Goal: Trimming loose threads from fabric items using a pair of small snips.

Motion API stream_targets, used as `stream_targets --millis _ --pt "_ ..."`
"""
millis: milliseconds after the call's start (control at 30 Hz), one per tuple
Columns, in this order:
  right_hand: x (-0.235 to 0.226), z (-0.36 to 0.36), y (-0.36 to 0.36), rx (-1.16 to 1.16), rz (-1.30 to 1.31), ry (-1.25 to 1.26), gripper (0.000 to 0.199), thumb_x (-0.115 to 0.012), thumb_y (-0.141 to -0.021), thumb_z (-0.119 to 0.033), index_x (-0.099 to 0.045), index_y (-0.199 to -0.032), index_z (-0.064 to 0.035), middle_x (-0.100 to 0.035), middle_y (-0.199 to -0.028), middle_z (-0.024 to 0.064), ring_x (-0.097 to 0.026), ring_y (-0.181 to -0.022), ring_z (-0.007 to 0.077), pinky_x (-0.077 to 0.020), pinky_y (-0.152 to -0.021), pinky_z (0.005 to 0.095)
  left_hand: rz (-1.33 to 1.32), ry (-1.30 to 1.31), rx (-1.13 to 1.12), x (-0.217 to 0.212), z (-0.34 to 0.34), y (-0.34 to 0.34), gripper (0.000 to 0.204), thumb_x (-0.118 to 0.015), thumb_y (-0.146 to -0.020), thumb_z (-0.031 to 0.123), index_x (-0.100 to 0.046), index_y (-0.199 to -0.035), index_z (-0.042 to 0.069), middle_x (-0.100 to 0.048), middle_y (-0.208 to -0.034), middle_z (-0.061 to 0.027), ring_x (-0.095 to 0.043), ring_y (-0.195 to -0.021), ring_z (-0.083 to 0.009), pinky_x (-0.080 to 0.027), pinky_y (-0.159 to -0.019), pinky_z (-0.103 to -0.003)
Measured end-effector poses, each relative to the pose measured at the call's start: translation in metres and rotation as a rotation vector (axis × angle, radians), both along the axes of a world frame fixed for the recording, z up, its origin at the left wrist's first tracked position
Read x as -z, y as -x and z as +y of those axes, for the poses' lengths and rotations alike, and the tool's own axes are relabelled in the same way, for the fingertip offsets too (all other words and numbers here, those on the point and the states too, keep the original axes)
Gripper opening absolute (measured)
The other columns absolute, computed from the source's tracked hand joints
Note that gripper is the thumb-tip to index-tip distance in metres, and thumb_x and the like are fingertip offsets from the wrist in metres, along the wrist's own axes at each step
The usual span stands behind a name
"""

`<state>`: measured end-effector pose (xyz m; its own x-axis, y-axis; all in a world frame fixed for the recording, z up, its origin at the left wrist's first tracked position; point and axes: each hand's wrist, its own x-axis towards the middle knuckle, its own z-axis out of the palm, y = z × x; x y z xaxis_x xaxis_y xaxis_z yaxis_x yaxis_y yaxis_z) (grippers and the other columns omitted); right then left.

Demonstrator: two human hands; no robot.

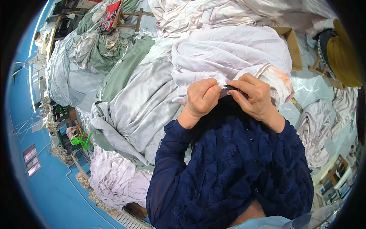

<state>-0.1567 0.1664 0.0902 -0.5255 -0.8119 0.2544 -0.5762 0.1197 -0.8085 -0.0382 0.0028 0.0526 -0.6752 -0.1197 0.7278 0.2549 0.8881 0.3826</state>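
A large white cloth (228, 47) lies bunched in front of me, its near edge drawn up to my chest. My left hand (203, 97) is closed, pinching a bit of this cloth between thumb and fingers. Just to its right, my right hand (254, 93) grips small black thread snips (231, 88), their dark tips pointing left at the pinched cloth. The rest of the snips is hidden by my fingers. Right of my right hand, a fold of the cloth shows a pale orange patch (282, 79).
Grey-white and green cloth (129, 72) is heaped to the left, with a pinkish-white pile (118, 177) nearer. A cardboard box (291, 47) stands behind the white cloth. More crumpled cloth (314, 131) lies on the floor at right, below a mustard-covered seat (345, 57).
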Motion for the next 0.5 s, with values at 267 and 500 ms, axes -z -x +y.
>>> stream_targets --millis 267,500 --pt "0.003 0.001 -0.001 0.002 -0.007 -0.001 0.017 -0.075 -0.077 -0.006 -0.072 -0.094 -0.0048 -0.062 -0.077 0.0072 -0.060 -0.061 0.0197 -0.0458 -0.053 0.0291 -0.006 -0.004 -0.007 0.002 0.001 0.001 0.022 -0.072 -0.062 -0.009 -0.062 -0.077 0.004 -0.062 -0.076 -0.0082 -0.062 -0.059 -0.0231 -0.049 -0.050 -0.031" --pt "0.012 0.003 0.001 0.025 -0.097 0.092 0.018 -0.075 -0.076 -0.002 -0.071 -0.093 -0.0023 -0.063 -0.078 0.0088 -0.060 -0.063 0.0192 -0.0457 -0.055 0.0282 -0.013 -0.005 -0.002 0.003 0.000 0.002 0.023 -0.071 -0.062 -0.010 -0.061 -0.077 0.004 -0.062 -0.076 -0.0084 -0.061 -0.059 -0.0232 -0.048 -0.050 -0.031"
